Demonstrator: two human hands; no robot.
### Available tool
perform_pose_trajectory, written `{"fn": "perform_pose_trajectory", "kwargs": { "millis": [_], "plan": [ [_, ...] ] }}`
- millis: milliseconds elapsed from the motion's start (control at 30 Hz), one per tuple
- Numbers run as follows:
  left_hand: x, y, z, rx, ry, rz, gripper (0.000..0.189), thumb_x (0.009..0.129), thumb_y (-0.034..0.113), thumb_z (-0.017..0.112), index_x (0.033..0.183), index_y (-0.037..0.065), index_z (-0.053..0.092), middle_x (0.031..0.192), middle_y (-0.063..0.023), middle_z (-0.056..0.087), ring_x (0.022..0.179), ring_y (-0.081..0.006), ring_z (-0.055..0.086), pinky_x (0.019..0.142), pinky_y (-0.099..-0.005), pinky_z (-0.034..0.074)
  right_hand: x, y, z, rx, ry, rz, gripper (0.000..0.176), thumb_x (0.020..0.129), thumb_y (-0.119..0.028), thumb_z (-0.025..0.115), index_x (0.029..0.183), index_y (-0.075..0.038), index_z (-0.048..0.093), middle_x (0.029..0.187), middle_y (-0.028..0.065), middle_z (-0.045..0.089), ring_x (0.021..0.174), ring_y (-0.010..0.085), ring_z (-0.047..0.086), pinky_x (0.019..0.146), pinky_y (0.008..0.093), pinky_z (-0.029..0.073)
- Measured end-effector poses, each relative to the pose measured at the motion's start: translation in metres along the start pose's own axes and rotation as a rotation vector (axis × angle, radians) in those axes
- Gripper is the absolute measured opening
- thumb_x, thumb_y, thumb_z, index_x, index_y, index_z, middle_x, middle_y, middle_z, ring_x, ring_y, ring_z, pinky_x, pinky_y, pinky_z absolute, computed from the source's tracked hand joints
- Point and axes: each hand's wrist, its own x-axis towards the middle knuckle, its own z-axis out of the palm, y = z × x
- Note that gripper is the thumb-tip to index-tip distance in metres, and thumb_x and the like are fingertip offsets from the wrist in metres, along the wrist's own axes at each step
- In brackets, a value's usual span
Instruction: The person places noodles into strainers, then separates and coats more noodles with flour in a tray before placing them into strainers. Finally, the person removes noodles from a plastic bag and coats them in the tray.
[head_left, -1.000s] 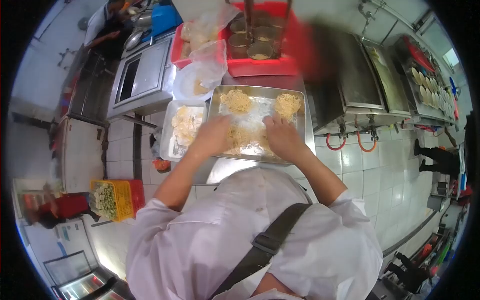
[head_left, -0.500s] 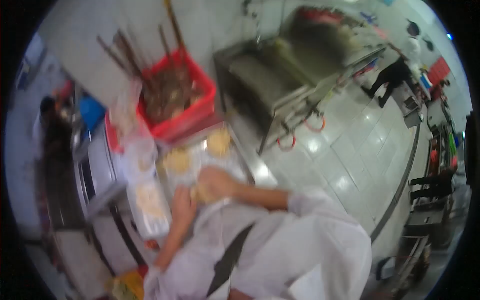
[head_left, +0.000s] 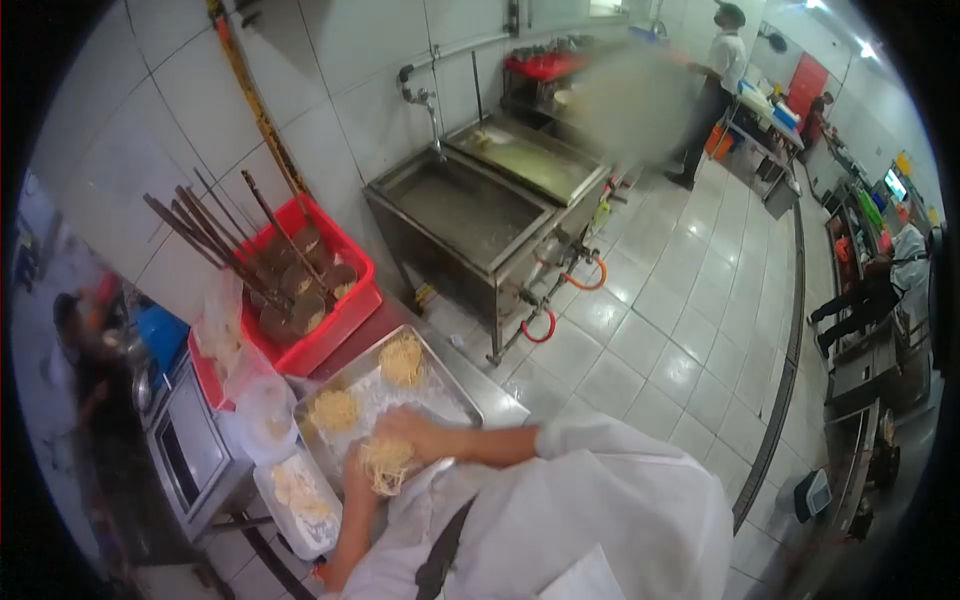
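My left hand (head_left: 359,474) and my right hand (head_left: 412,434) are closed around a loose bundle of noodles (head_left: 386,466) between them, with strands hanging toward my coat. The fingers are partly hidden by the noodles. Just beyond my hands is a metal tray (head_left: 468,398) dusted with white powder. Two round nests of pale yellow noodles lie in it, one noodle nest (head_left: 402,360) at the far end and another noodle nest (head_left: 334,410) at the left. Beside my left forearm stands a white plastic container (head_left: 318,545) with pale floury pieces inside.
A red crate (head_left: 360,300) with long-handled strainers stands behind the tray. Clear plastic bags (head_left: 268,405) lie left of it. A steel double-basin unit (head_left: 470,215) with hoses stands beyond, over a tiled floor (head_left: 640,360). Other people are at the far right and left.
My view has tilted and steadied, so the tray and crate sit lower and further left. Both hands stay on the noodles, and more loose strands now show between them.
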Motion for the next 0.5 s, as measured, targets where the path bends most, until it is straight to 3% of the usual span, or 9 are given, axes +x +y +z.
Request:
{"fn": "perform_pose_trajectory", "kwargs": {
  "millis": [67, 133, 200, 233, 300, 367, 433, 467, 500],
  "plan": [
    [-0.036, 0.049, -0.034, 0.105, 0.068, 0.057, 0.021, 0.082, 0.016, 0.064, 0.098, 0.002, 0.067, 0.097, -0.0212, 0.064, 0.092, -0.0419, 0.059, 0.082, -0.0468, 0.049, 0.002, -0.042, 0.006, -0.034, -0.154, 0.114, 0.028, 0.078, -0.03, 0.065, 0.102, -0.014, 0.064, 0.103, 0.0092, 0.062, 0.097, 0.033, 0.056, 0.082, 0.0447, 0.044],
    [0.031, 0.057, -0.022, 0.158, 0.245, 0.169, 0.022, 0.083, 0.015, 0.064, 0.101, 0.002, 0.068, 0.099, -0.0206, 0.064, 0.092, -0.0413, 0.06, 0.083, -0.0466, 0.048, 0.03, 0.008, -0.021, -0.173, -0.333, 0.17, 0.027, 0.078, -0.028, 0.065, 0.102, -0.015, 0.064, 0.101, 0.0075, 0.063, 0.096, 0.0314, 0.056, 0.081, 0.0435, 0.044],
    [0.0, 0.037, -0.017, 0.046, -0.087, -0.147, 0.023, 0.084, 0.014, 0.063, 0.104, 0.002, 0.068, 0.098, -0.0213, 0.063, 0.092, -0.0415, 0.059, 0.081, -0.0475, 0.048, -0.002, 0.018, 0.024, -0.242, -0.314, 0.025, 0.022, 0.078, -0.028, 0.066, 0.098, -0.018, 0.066, 0.099, 0.0053, 0.064, 0.095, 0.0302, 0.057, 0.081, 0.043, 0.045],
    [-0.016, 0.051, -0.03, 0.058, -0.108, -0.152, 0.023, 0.084, 0.014, 0.063, 0.104, 0.002, 0.068, 0.098, -0.0213, 0.063, 0.092, -0.0415, 0.059, 0.081, -0.0475, 0.048, -0.005, -0.008, 0.027, -0.227, -0.302, 0.041, 0.022, 0.078, -0.028, 0.066, 0.098, -0.018, 0.066, 0.099, 0.0053, 0.064, 0.095, 0.0302, 0.057, 0.081, 0.043, 0.045],
    [0.01, 0.091, -0.042, 0.057, 0.279, 0.163, 0.021, 0.084, 0.013, 0.062, 0.101, 0.002, 0.068, 0.099, -0.0234, 0.062, 0.093, -0.0432, 0.058, 0.08, -0.0487, 0.047, 0.019, -0.012, -0.01, -0.161, -0.254, -0.022, 0.02, 0.077, -0.025, 0.066, 0.096, -0.019, 0.068, 0.103, 0.0064, 0.064, 0.099, 0.0289, 0.058, 0.083, 0.042, 0.045],
    [0.005, 0.089, -0.035, 0.041, 0.313, 0.129, 0.015, 0.084, 0.011, 0.06, 0.094, 0.001, 0.066, 0.098, -0.0248, 0.061, 0.093, -0.0447, 0.057, 0.08, -0.0492, 0.047, 0.006, -0.006, -0.008, -0.069, -0.061, -0.219, 0.014, 0.077, -0.022, 0.066, 0.09, -0.018, 0.07, 0.104, 0.0061, 0.065, 0.099, 0.0291, 0.059, 0.081, 0.042, 0.047],
    [0.005, 0.018, -0.014, 0.17, -0.261, -0.214, 0.022, 0.084, 0.005, 0.055, 0.103, -0.001, 0.063, 0.097, -0.023, 0.061, 0.095, -0.0442, 0.056, 0.084, -0.0467, 0.046, -0.007, 0.037, 0.024, -0.217, -0.539, 0.325, 0.017, 0.075, -0.02, 0.068, 0.091, -0.015, 0.07, 0.102, 0.008, 0.065, 0.096, 0.031, 0.06, 0.078, 0.043, 0.048],
    [0.002, 0.035, -0.028, 0.162, 0.121, 0.016, 0.023, 0.082, 0.003, 0.054, 0.103, -0.002, 0.062, 0.094, -0.0221, 0.06, 0.09, -0.0443, 0.055, 0.079, -0.0476, 0.045, 0.009, 0.045, 0.028, -0.25, -0.517, 0.308, 0.017, 0.075, -0.02, 0.068, 0.091, -0.015, 0.07, 0.102, 0.008, 0.065, 0.096, 0.031, 0.06, 0.078, 0.043, 0.048],
    [0.03, 0.048, -0.021, 0.141, 0.161, 0.039, 0.023, 0.082, 0.003, 0.054, 0.103, -0.002, 0.062, 0.094, -0.0221, 0.06, 0.09, -0.0443, 0.055, 0.079, -0.0476, 0.045, -0.001, 0.045, 0.024, -0.203, -0.232, 0.048, 0.019, 0.075, -0.022, 0.067, 0.093, -0.013, 0.069, 0.102, 0.0097, 0.065, 0.096, 0.0323, 0.06, 0.078, 0.0444, 0.049]
  ]
}}
